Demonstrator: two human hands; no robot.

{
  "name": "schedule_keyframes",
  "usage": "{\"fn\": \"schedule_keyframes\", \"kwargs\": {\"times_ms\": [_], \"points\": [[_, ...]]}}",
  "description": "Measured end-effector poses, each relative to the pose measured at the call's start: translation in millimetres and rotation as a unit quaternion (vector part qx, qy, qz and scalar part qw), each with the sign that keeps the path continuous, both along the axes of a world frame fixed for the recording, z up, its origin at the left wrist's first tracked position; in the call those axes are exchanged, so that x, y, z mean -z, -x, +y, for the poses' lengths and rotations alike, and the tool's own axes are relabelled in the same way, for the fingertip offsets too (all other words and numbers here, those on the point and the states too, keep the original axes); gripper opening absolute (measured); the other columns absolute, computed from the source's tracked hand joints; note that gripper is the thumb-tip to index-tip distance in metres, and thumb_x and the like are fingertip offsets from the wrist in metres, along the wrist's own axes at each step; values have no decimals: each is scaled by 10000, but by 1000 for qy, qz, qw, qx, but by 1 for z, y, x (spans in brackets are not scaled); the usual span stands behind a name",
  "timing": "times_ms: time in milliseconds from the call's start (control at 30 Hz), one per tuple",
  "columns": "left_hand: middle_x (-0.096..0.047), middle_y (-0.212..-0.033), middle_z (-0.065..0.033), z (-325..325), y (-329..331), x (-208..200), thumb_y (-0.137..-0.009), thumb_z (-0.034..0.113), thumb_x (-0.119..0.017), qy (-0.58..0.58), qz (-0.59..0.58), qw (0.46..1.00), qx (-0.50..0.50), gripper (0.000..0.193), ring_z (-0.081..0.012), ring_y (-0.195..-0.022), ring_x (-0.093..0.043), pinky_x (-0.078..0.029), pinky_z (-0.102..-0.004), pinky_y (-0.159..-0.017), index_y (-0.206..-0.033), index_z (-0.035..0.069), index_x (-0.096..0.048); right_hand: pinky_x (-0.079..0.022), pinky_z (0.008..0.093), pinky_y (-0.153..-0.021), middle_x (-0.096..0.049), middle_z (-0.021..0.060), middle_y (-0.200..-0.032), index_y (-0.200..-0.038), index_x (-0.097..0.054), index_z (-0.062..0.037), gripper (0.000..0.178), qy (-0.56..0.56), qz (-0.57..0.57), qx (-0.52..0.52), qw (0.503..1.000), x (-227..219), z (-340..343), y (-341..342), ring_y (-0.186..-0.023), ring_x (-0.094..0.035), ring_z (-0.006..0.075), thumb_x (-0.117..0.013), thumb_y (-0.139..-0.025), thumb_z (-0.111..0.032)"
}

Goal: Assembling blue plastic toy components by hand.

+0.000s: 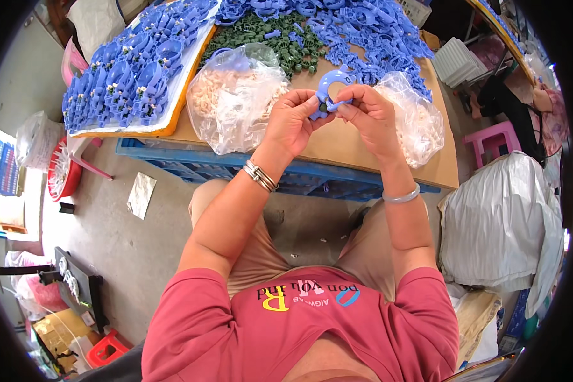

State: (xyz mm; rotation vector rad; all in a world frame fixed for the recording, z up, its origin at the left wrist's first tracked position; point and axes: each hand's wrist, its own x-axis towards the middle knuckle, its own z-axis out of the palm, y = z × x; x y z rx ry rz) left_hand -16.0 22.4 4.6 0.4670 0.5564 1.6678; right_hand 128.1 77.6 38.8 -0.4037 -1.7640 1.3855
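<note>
Both my hands meet over the near edge of the cardboard-topped table. My left hand (pixel 293 120) is closed on a rounded blue plastic piece (pixel 333 79), gripping its lower left side. Opposite it, my right hand (pixel 370 118) pinches at the lower right of the same piece. A small dark green bit shows at the piece's lower part, between the fingertips. What else the fingertips cover is hidden. Clear plastic bags of small pale parts flank my hands, one bag (pixel 235 95) on the left and another bag (pixel 417 121) on the right.
Beyond the bags lie a dark green heap of small parts (pixel 270 39) and a large heap of blue parts (pixel 372 41). A yellow-edged tray (pixel 193 79) at left carries rows of blue pieces. Right of the table stand a pink stool (pixel 495 139) and a white sack (pixel 500 219).
</note>
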Motion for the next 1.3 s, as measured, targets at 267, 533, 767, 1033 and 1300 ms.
{"fn": "schedule_keyframes", "kwargs": {"times_ms": [267,533,767,1033,1300], "points": [[-577,-866,-103,1,0,4,-836,31,-500,-10,73,997,-12,94,-197,-780,-580,-508,-379,-757,-908,-22,-528,-417,178,-580,-557,-10,-759,-868,-563,-15,101,-23,-18,26,999,1,2,-1,-667,-505,42,-554,-777,26],[-581,-871,-94,-2,-6,3,-823,7,-509,-39,169,980,-100,94,-177,-779,-578,-504,-329,-739,-913,-18,-524,-447,195,-542,-563,13,-730,-876,-556,-7,86,-41,-9,60,997,5,-1,5,-620,-531,64,-550,-791,8],[-583,-872,-100,-2,-9,-3,-816,-4,-508,-60,91,987,-117,129,-154,-746,-584,-503,-287,-703,-937,-37,-537,-482,246,-570,-573,77,-779,-925,-521,22,117,42,93,36,994,13,-6,13,-641,-557,119,-539,-811,1],[-602,-862,-111,-3,-6,-5,-835,32,-500,-8,95,992,-82,176,-156,-721,-593,-514,-280,-678,-966,-68,-562,-467,223,-545,-565,53,-741,-903,-541,20,102,68,55,26,996,6,-1,8,-622,-544,98,-545,-804,-7],[-605,-865,-122,0,-4,-2,-839,48,-511,15,177,980,-93,181,-179,-745,-601,-530,-314,-686,-956,-75,-571,-453,223,-532,-579,42,-747,-880,-609,-22,121,-82,-83,115,986,-5,-3,3,-629,-557,110,-566,-771,9]]}}
